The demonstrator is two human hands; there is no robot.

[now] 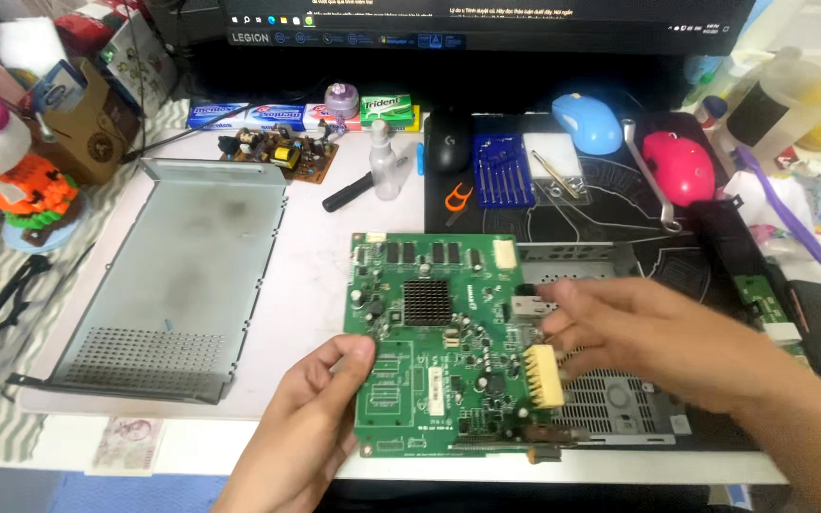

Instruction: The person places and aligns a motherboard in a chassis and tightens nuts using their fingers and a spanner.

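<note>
A green circuit board [434, 380] with a black heat sink and a yellow connector block is held over the desk near the front edge. My left hand [311, 423] grips its left lower edge, thumb on top. My right hand [658, 337] reaches in from the right, fingers at the board's right edge by the metal ports and the yellow connector. It looks motion-blurred, and I cannot see a firm grip. Under the board on the right lies a grey metal chassis [610, 399] with a perforated floor.
A grey metal cover [178, 275] lies on the left. At the back are a small brown circuit board [282, 152], a clear bottle [384, 161], a blue screwdriver set [503, 169], black [448, 138], blue [589, 122] and pink [678, 166] mice, and a monitor base.
</note>
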